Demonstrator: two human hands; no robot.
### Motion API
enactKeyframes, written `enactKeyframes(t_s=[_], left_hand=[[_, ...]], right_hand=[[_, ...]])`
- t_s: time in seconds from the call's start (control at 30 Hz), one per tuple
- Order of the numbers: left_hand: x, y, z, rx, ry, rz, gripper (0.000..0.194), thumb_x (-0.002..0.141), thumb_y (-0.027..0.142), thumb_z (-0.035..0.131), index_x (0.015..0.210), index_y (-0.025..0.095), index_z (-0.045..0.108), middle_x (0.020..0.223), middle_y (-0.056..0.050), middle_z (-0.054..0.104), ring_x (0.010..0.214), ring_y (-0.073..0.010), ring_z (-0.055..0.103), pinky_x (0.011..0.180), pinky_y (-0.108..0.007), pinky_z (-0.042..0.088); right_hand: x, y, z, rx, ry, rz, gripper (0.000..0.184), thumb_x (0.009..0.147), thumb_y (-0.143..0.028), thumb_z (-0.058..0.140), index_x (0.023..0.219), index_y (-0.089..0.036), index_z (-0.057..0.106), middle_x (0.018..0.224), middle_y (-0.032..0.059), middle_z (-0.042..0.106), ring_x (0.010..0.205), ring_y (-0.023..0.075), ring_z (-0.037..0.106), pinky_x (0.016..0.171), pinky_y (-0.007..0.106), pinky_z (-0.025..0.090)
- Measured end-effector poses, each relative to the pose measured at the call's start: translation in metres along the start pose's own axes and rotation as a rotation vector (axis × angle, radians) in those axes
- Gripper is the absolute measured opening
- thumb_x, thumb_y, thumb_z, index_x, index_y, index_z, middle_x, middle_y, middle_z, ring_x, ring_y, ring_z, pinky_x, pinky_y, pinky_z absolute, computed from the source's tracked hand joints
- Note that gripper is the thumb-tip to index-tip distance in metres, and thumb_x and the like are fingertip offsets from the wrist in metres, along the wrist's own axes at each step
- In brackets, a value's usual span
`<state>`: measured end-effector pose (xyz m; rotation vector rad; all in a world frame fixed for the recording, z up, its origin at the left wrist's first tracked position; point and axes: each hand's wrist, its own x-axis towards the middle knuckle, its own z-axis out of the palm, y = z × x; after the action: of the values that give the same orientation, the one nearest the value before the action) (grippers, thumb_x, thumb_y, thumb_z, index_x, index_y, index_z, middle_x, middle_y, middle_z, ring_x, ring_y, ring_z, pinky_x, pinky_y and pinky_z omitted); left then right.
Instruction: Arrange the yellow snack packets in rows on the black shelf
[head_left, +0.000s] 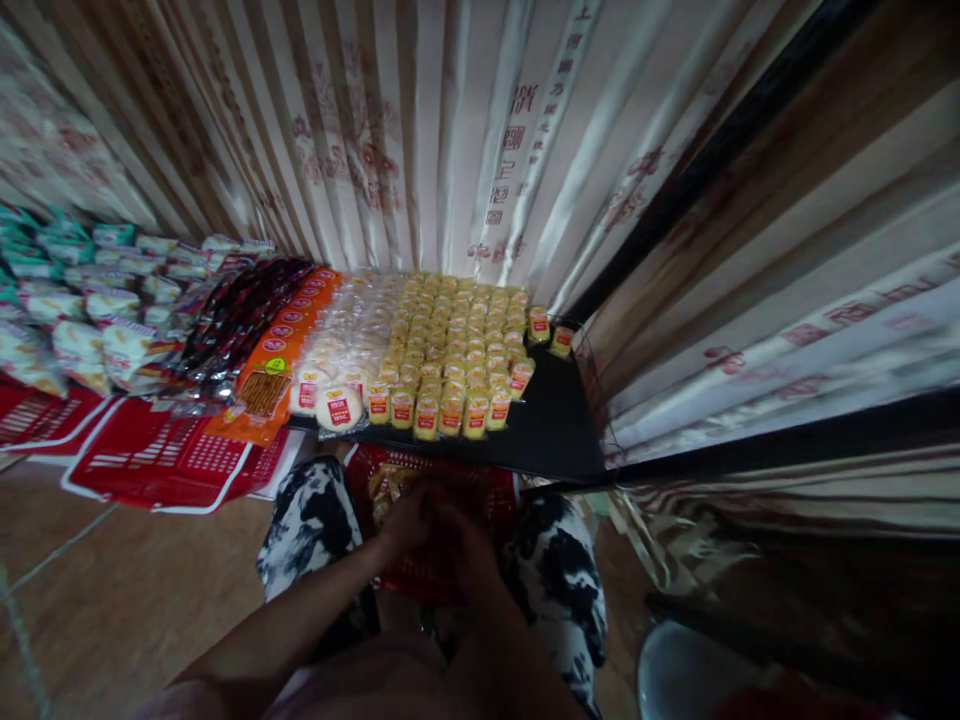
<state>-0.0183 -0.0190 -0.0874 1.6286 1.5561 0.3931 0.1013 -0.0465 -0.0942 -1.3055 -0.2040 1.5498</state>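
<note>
Between my knees is a red basket (491,492) with some pale yellowish packets (384,488) at its left side. My left hand (415,512) and my right hand (459,528) are close together over this basket. Both are in deep shadow and blurred, so the fingers and anything between them cannot be made out. Just beyond, on a black tabletop (559,415), stand tight rows of small yellow wrapped cakes (450,345) with red labels. Left of those lie rows of round white crackers (339,408) in clear wrappers.
Further left lie orange snack packs (281,335), dark glossy packets (240,315), white snack bags (120,345) and green packets (45,250). Red baskets (157,455) sit at the table's front left. Pleated curtains (420,130) hang behind and right. A pale basin (679,665) stands at lower right.
</note>
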Motion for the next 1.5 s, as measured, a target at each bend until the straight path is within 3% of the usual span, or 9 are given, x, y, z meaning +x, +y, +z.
enactKeyframes(t_s=[0.13, 0.37, 0.5, 0.67, 0.87, 1.03, 1.2, 1.33, 1.5], left_hand=[[-0.013, 0.018, -0.011, -0.209, 0.149, 0.044, 0.027, 0.077, 0.011, 0.047, 0.101, 0.017, 0.058, 0.107, -0.007, 0.066, 0.103, -0.0179, 0.060, 0.094, -0.033, 0.047], [-0.026, 0.056, -0.022, -0.449, 0.150, -0.002, 0.021, 0.082, 0.023, 0.051, 0.101, 0.019, 0.056, 0.101, -0.004, 0.068, 0.089, -0.0156, 0.065, 0.079, -0.028, 0.053], [-0.028, 0.076, -0.031, -0.395, 0.160, 0.071, 0.023, 0.079, 0.021, 0.054, 0.102, 0.019, 0.057, 0.102, -0.003, 0.068, 0.094, -0.0154, 0.063, 0.087, -0.029, 0.050], [-0.035, 0.106, -0.045, -0.290, 0.100, 0.243, 0.027, 0.078, 0.020, 0.053, 0.105, 0.021, 0.058, 0.106, -0.003, 0.067, 0.099, -0.0166, 0.060, 0.091, -0.031, 0.047], [-0.028, 0.134, -0.040, -0.287, 0.142, 0.441, 0.032, 0.083, 0.023, 0.050, 0.114, 0.019, 0.056, 0.112, -0.008, 0.062, 0.103, -0.0190, 0.059, 0.092, -0.034, 0.049], [-0.016, 0.145, -0.026, -0.236, 0.280, 0.584, 0.043, 0.086, 0.022, 0.043, 0.129, 0.016, 0.042, 0.132, -0.014, 0.047, 0.117, -0.0218, 0.051, 0.093, -0.038, 0.051], [-0.005, 0.140, -0.005, 0.086, 0.370, 0.668, 0.041, 0.083, 0.013, 0.041, 0.123, 0.016, 0.047, 0.134, -0.015, 0.046, 0.127, -0.0262, 0.042, 0.103, -0.049, 0.042], [0.006, 0.133, 0.006, 0.270, 0.408, 0.759, 0.038, 0.082, 0.010, 0.039, 0.118, 0.010, 0.051, 0.136, -0.020, 0.042, 0.135, -0.0310, 0.030, 0.103, -0.051, 0.042], [0.019, 0.130, 0.002, 0.388, 0.402, 0.882, 0.037, 0.086, 0.012, 0.036, 0.119, 0.004, 0.051, 0.140, -0.025, 0.039, 0.141, -0.0316, 0.010, 0.105, -0.050, 0.039]], right_hand=[[-0.019, -0.021, -0.010, -0.058, 0.050, 0.007, 0.038, 0.042, -0.025, 0.077, 0.078, -0.018, 0.067, 0.069, 0.0011, 0.071, 0.064, 0.0197, 0.065, 0.064, 0.030, 0.050], [-0.052, -0.048, -0.010, -0.078, -0.002, -0.063, 0.033, 0.051, -0.022, 0.070, 0.083, -0.019, 0.065, 0.073, 0.0008, 0.071, 0.067, 0.0187, 0.064, 0.064, 0.029, 0.050], [-0.067, -0.068, -0.008, -0.242, -0.071, -0.175, 0.030, 0.061, -0.031, 0.069, 0.088, -0.019, 0.066, 0.081, 0.0036, 0.071, 0.073, 0.0210, 0.065, 0.067, 0.032, 0.052], [-0.068, -0.089, -0.011, -0.499, -0.069, -0.470, 0.037, 0.061, -0.040, 0.073, 0.092, -0.022, 0.068, 0.097, 0.0056, 0.072, 0.093, 0.0254, 0.065, 0.086, 0.039, 0.050], [-0.062, -0.117, -0.012, -0.549, -0.033, -0.552, 0.042, 0.061, -0.041, 0.073, 0.099, -0.023, 0.068, 0.095, 0.0049, 0.072, 0.089, 0.0256, 0.066, 0.084, 0.041, 0.051], [-0.041, -0.152, -0.009, -0.382, 0.044, -0.590, 0.040, 0.058, -0.043, 0.074, 0.092, -0.023, 0.067, 0.089, 0.0049, 0.073, 0.083, 0.0247, 0.067, 0.075, 0.038, 0.053], [0.006, -0.181, -0.007, -0.316, 0.165, -0.627, 0.051, 0.053, -0.046, 0.075, 0.093, -0.017, 0.063, 0.086, 0.0077, 0.072, 0.079, 0.0228, 0.067, 0.074, 0.036, 0.053], [0.043, -0.192, -0.001, -0.355, 0.197, -0.677, 0.054, 0.056, -0.048, 0.070, 0.098, -0.014, 0.062, 0.089, 0.0096, 0.071, 0.081, 0.0220, 0.066, 0.075, 0.035, 0.052], [0.069, -0.195, 0.008, -0.447, 0.184, -0.721, 0.053, 0.062, -0.046, 0.067, 0.103, -0.014, 0.060, 0.095, 0.0108, 0.069, 0.086, 0.0217, 0.065, 0.080, 0.035, 0.051]])
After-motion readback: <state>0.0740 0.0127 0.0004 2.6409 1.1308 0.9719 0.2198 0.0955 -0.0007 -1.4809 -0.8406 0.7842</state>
